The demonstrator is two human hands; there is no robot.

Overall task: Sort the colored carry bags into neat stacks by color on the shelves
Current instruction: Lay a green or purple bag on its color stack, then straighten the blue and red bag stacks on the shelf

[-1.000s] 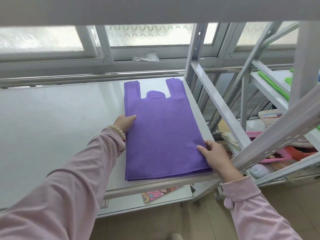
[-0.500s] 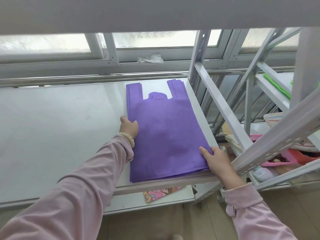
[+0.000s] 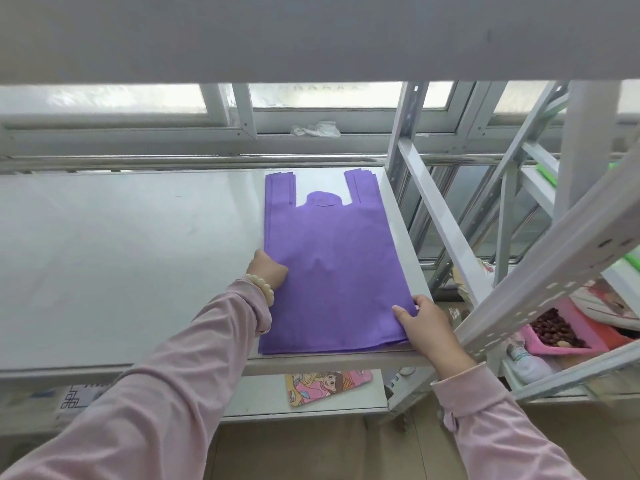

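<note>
Head view, one frame.

**Position.** The purple stack (image 3: 329, 271) lies flat on the white shelf (image 3: 121, 254), right of frame centre, against the shelf's right end. Handles point to the window, bottom hem sits at the near shelf lip. Layered handle edges at the top show several bags, fairly well squared. A small pucker shows mid-panel.

**Hands.**
- The left hand (image 3: 268, 271), with a bead bracelet (image 3: 263, 289) at the wrist, butts against the stack's left edge about mid-length. Its fingers are out of sight, so I cannot tell whether they are tucked under the edge or only pushing on it.
- The right hand (image 3: 424, 320) is at the lower right corner. The thumb lies on top of the fabric and the fingers wrap the side edge, pinching the corner.

**Surroundings.**
- A cartoon-print item (image 3: 327, 384) lies on the shelf below.
- Green pieces (image 3: 547, 174), possibly more bags, are on the neighbouring rack at far right.
- A pink tray (image 3: 568, 337) sits lower right.
- A crumpled white scrap (image 3: 317, 129) is on the sill.

**Step in hand (judgement).** Squaring and seating the purple pile. Both hands bracket its sides to true the edges.

**Next move (judgement).**
- Nudge the side edges flush.
- Press out the pucker with a flat palm.
- Release without dragging the top layer, since thin non-woven fabric slides easily.
- Fetch the next colour, which has the bare left stretch of the shelf for its own pile, kept well apart from the purple.
</note>
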